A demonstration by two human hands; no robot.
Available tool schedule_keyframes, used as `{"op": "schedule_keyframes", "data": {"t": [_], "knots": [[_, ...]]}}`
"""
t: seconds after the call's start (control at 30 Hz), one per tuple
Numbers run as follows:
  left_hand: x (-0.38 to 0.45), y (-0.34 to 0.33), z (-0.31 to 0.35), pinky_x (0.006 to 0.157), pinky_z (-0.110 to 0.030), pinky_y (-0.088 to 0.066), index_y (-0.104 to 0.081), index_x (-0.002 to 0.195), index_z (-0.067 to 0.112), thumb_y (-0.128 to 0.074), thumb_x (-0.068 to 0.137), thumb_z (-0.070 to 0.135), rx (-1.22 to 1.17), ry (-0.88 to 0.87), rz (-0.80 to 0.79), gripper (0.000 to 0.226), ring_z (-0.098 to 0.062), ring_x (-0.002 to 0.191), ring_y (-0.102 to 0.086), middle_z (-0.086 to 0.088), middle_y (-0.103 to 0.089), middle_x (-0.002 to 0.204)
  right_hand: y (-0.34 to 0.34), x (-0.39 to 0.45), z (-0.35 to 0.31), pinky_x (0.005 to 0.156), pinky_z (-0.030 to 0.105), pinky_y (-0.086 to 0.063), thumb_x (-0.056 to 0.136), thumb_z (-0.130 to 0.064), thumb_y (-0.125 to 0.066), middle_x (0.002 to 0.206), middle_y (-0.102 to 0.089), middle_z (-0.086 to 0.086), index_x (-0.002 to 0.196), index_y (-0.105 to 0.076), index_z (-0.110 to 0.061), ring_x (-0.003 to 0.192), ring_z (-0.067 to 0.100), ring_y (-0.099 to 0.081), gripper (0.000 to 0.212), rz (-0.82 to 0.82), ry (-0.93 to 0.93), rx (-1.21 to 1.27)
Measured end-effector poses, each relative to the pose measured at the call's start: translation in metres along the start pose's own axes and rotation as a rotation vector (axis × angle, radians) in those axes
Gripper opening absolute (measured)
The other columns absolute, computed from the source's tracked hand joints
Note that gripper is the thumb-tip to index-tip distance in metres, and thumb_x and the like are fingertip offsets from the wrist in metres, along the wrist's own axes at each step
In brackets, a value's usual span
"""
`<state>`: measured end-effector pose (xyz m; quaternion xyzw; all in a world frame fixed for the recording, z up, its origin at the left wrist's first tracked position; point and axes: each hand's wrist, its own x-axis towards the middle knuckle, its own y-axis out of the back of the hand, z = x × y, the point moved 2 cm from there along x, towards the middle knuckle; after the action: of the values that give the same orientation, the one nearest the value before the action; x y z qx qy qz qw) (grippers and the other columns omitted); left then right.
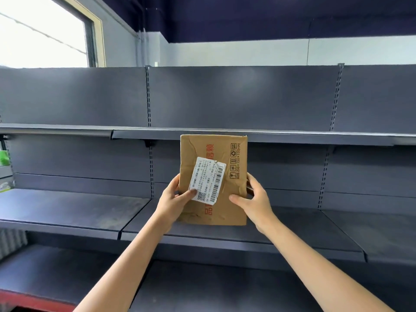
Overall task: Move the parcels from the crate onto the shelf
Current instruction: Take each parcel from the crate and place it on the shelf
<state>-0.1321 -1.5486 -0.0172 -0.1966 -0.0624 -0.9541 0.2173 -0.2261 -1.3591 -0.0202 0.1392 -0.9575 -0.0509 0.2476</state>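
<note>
A dented brown cardboard parcel (227, 152) with red print and a white shipping label stands on end in front of the dark grey shelf unit. Its lower end is over the middle shelf (304, 230) and its top reaches the edge of the upper shelf (292, 137). My left hand (174, 199) grips its left side, thumb across the label. My right hand (253, 197) grips its right side, thumb on the front face. Whether the parcel touches the shelf board I cannot tell. The crate is out of view.
The shelf unit spans the whole view with three bare boards and slotted uprights (148, 97). The lowest shelf (202, 289) lies under my forearms. A window (40, 34) is at the upper left. Green items (4, 157) show at the far left edge.
</note>
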Motion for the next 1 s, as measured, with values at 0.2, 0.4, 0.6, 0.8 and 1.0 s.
{"op": "schedule_keyframes", "data": {"t": [0.2, 0.4, 0.6, 0.8, 1.0], "knots": [[0.001, -0.002, -0.015, 0.070, -0.020, -0.052, -0.058, 0.098, 0.048, -0.064, 0.086, 0.014, 0.005, 0.013, -0.010, 0.037, 0.001, 0.084, -0.068, 0.024, -0.072, 0.089, 0.000, -0.001, 0.008, 0.095, 0.041, -0.048, 0.078, -0.014, -0.073, 0.138, -0.044, 0.000, 0.140, -0.035, -0.028, 0.122, 0.015, -0.045, 0.074, -0.047, -0.038, -0.021], [0.001, -0.001, -0.023, 0.063, -0.013, -0.052, -0.056, 0.104, 0.043, -0.064, 0.086, 0.013, -0.034, 0.024, -0.018, 0.037, 0.006, 0.082, -0.068, 0.025, -0.073, 0.089, -0.001, 0.001, 0.010, 0.091, 0.034, -0.044, 0.078, -0.014, -0.073, 0.140, -0.040, 0.000, 0.142, -0.032, -0.027, 0.114, 0.007, -0.039, 0.077, -0.056, -0.018, -0.070], [0.002, 0.012, -0.023, 0.073, -0.039, -0.057, -0.052, 0.120, 0.033, -0.063, 0.088, 0.021, -0.076, 0.105, -0.030, 0.036, -0.017, 0.095, -0.068, 0.002, -0.072, 0.101, -0.004, 0.004, 0.009, 0.089, 0.036, -0.047, 0.077, -0.014, -0.073, 0.138, -0.041, 0.001, 0.139, -0.035, -0.029, 0.112, 0.008, -0.041, 0.074, -0.069, 0.000, -0.069], [0.005, 0.023, -0.017, 0.055, -0.032, -0.056, -0.052, 0.103, 0.038, -0.065, 0.086, 0.027, -0.039, 0.168, -0.102, 0.024, -0.011, 0.076, -0.073, 0.008, -0.076, 0.086, -0.003, 0.002, 0.007, 0.086, 0.034, -0.047, 0.077, -0.013, -0.073, 0.138, -0.042, 0.001, 0.138, -0.037, -0.029, 0.112, 0.010, -0.042, 0.072, -0.084, 0.003, -0.054], [0.001, 0.020, -0.018, 0.055, -0.032, -0.056, -0.048, 0.099, 0.032, -0.065, 0.086, 0.017, -0.041, 0.186, -0.129, 0.026, -0.011, 0.073, -0.073, 0.008, -0.076, 0.084, -0.002, -0.003, 0.008, 0.085, 0.032, -0.044, 0.077, -0.011, -0.073, 0.138, -0.042, 0.001, 0.137, -0.038, -0.028, 0.112, 0.010, -0.042, 0.072, -0.101, 0.006, -0.052]]}}
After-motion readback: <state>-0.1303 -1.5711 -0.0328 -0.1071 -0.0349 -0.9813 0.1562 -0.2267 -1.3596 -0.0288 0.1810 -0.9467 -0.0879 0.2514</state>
